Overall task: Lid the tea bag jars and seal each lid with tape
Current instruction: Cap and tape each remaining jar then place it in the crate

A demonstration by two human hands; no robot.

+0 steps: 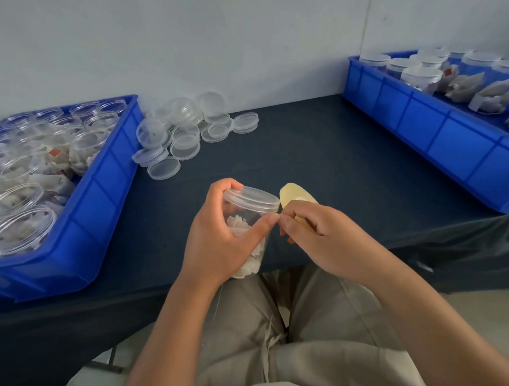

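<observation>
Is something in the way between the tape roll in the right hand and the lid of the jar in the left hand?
Nothing visible stands between them: the tape roll is right beside the lid. Only the left thumb lies on the jar, just under the lid's rim.

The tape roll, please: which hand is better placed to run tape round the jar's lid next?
Probably the right: the right hand grips the tape roll just beside the lid, while the left hand is wrapped round the tea bag jar, steadying it.
</observation>
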